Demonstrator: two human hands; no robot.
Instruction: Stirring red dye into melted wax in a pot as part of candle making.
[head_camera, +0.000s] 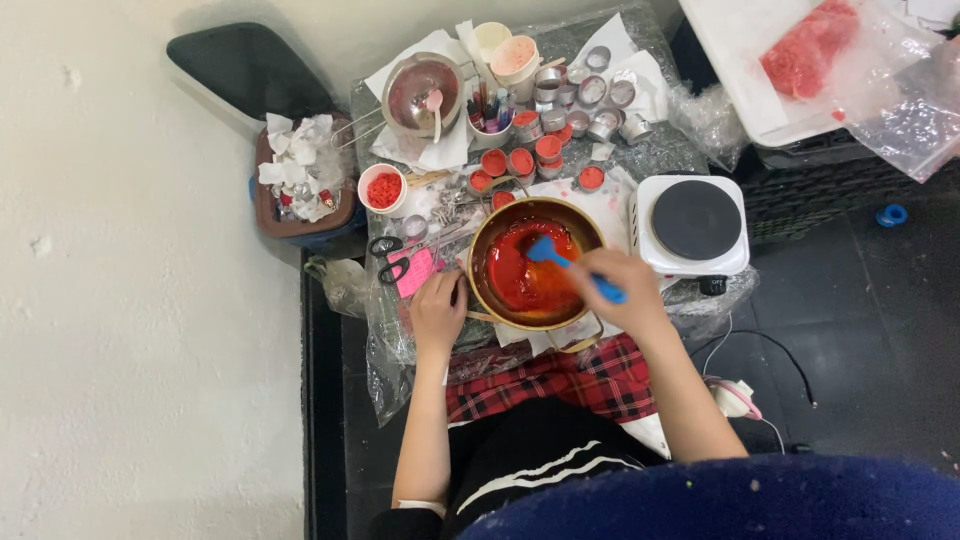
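Note:
A round brass-coloured pot (478, 262) of glossy red melted wax sits in the middle of a plastic-covered table. My right hand (618, 285) grips a blue spatula (555, 256) whose blade is dipped into the red wax. My left hand (437, 312) rests against the pot's left rim, fingers curled on it. Behind the pot stand several small round tins (521, 161) filled with red wax, and several unfilled silver tins (592, 92) further back.
A white electric hotplate (694, 224) stands right of the pot. A steel bowl with a spoon (423, 92), paper cups (515, 57), a cup of red bits (382, 188), scissors (392, 246) and a bin of tissue (300, 178) lie left and behind. A tray with red material (806, 48) is at the top right.

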